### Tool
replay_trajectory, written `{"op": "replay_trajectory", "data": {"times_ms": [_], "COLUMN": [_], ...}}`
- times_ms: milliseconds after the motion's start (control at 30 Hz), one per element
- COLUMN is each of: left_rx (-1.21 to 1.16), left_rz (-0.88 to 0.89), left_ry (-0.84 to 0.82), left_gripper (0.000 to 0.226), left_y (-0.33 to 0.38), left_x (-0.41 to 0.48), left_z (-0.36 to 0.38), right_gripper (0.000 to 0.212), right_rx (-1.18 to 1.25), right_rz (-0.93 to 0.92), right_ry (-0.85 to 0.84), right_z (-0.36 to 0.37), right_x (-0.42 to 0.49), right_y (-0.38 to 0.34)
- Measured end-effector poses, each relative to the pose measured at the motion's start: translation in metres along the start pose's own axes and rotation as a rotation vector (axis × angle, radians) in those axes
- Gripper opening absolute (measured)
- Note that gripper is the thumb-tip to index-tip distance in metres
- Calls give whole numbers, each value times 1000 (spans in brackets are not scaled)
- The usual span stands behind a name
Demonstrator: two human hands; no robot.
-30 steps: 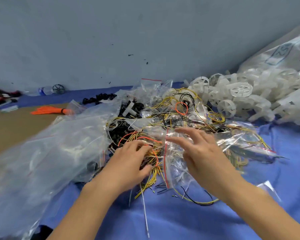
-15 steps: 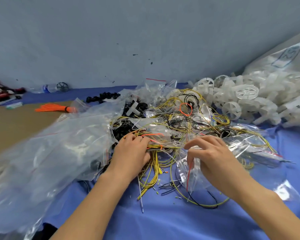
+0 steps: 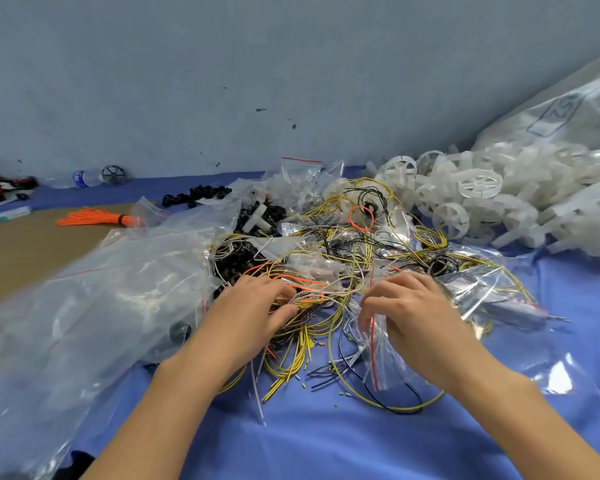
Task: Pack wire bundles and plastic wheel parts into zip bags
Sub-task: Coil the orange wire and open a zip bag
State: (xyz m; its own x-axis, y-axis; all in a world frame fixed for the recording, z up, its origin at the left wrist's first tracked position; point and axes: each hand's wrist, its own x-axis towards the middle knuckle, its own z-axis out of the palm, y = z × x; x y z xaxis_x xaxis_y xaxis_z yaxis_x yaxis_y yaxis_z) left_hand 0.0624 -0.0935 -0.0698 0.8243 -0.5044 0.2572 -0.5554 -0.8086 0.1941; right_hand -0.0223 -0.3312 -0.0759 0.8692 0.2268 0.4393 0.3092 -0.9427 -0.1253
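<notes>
Near the table's front edge, middle: the wire bundle (image 3: 302, 306) lies under the left hand (image 3: 250, 313), its yellow strands trailing toward the front edge, so its long axis runs roughly front to back, tilted a little left.
Bag: a small zip bag (image 3: 378, 348) with a red seal line sits just right of the bundle, under the right hand (image 3: 409, 313), mouth apparently turned up toward the fingers.
Key relation: bundle and bag lie side by side, nearly touching; the left hand is the nearer one to the wires, the right to the bag. The coming move probably turns on carrying the wires a short way right into the bag's mouth.
Left hand: fingers curled down into the tangle, gripping a clump of yellow and orange wires.
Right hand: fingers bent, pinching the bag's top edge near the red line; whether the mouth is already parted I cannot tell.
Wheels: the white plastic wheels (image 3: 478, 202) are heaped toward the table's far right corner, well apart from both hands.
Risk: stray strands are knotted into the wider pile (image 3: 343, 237) behind, and may drag along.
</notes>
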Motion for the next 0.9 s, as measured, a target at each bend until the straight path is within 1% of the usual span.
{"op": "replay_trajectory", "data": {"times_ms": [100,200,267,400,467,533,633,733,800,867,900], "left_rx": [-10,9,105,211,218,196,98,-81,-211,-344,-400], "left_rz": [34,176,189,66,62,77,82,79,67,53,53], "left_ry": [130,213,194,72,82,126,195,238,226,185,155], "left_gripper": [24,21,23,33,32,27,24,24,22,13,9], "left_y": [2,9,8,-5,-9,-9,-6,-4,-4,-3,-3], "left_x": [-1,-1,-1,2,4,6,5,6,8,9,9], "left_z": [-4,-1,4,13,12,9,7,3,0,-1,-2], "right_gripper": [45,46,45,44,44,43,41,36,27,19,19], "right_rx": [21,39,38,44,50,60,77,151,193,174,152], "right_rz": [21,51,55,52,58,61,68,90,103,92,85], "right_ry": [27,62,62,50,41,39,48,87,119,134,121], "right_z": [-1,-2,-2,-3,-3,-3,-3,-2,-3,-3,-2], "right_x": [-1,-1,-1,-1,-1,-1,0,5,12,21,26], "right_y": [-1,-2,-4,-3,-2,-1,0,-2,-8,-18,-24]}}
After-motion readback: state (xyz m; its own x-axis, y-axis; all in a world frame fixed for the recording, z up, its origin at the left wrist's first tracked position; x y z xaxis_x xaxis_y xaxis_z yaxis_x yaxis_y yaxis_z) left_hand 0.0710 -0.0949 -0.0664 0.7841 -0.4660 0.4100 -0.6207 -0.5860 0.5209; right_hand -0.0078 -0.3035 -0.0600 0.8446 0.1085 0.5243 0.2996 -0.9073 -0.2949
